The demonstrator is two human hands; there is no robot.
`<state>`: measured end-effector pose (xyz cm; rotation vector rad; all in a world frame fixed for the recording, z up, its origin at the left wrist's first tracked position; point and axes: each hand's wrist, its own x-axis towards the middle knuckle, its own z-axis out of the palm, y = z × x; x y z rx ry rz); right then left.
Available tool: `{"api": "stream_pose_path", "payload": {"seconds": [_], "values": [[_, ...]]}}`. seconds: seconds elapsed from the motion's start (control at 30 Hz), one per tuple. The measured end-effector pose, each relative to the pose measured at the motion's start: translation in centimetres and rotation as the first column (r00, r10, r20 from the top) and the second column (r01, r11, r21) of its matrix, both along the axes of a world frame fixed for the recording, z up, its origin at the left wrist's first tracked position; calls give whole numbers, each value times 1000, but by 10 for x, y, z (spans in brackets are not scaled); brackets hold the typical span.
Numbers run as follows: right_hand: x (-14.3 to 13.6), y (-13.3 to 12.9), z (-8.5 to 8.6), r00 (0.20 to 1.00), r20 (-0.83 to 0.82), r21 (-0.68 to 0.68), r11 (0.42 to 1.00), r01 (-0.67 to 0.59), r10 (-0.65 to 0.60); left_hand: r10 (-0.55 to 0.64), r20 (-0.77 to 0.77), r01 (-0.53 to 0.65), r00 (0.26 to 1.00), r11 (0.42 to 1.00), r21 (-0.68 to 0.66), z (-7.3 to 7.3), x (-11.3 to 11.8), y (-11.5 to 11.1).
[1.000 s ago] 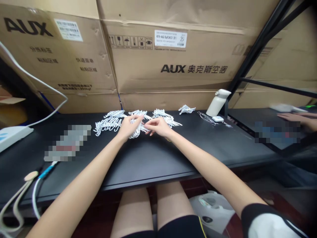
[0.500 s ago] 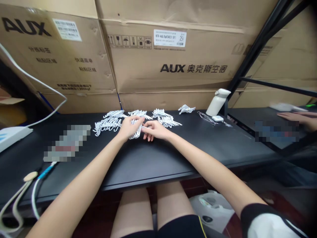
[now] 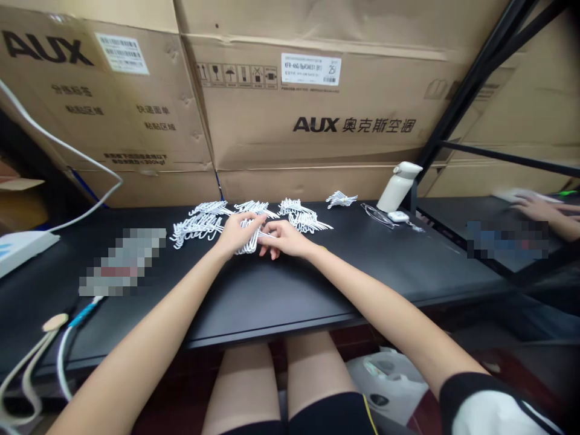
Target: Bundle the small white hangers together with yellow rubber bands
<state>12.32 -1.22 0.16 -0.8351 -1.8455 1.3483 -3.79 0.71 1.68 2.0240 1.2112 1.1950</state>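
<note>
Over the middle of the black table, my left hand (image 3: 234, 234) is closed around a bundle of white wire hooks (image 3: 248, 244), whose curved ends stick out below the fingers. My right hand (image 3: 290, 238) meets it from the right, its thumb and fingers closed at the straight ends of the same bundle. How many hooks it pinches is hidden. Just behind my hands lie more piles of white hooks: one at the left (image 3: 194, 228), another behind (image 3: 254, 208), and one to the right (image 3: 309, 222). A smaller bunch (image 3: 342, 199) lies farther right, seemingly tied at its middle.
Cardboard boxes (image 3: 317, 151) wall off the back of the table (image 3: 281, 302). A white bottle (image 3: 399, 187), glasses (image 3: 377, 216) and a small white case (image 3: 397, 216) stand at the right by a black rack post. A blurred-out device (image 3: 122, 263) with a cable lies left. Another person's hand (image 3: 539, 208) is far right.
My right fingers have shifted slightly left along the bundle in my left hand. At the far right, the other person's hand has moved. The piles on the table stay put.
</note>
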Motion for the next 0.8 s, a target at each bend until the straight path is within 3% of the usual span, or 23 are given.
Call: {"api": "stream_pose_path", "payload": {"seconds": [0.57, 0.8], "values": [[1, 1, 1, 999, 3, -6, 999, -54, 54, -39, -7, 39, 999, 998, -49, 3, 0, -3], [-2, -3, 2, 1000, 31, 2, 1000, 6, -6, -19, -19, 19, 1000, 999, -41, -3, -3, 5]]}}
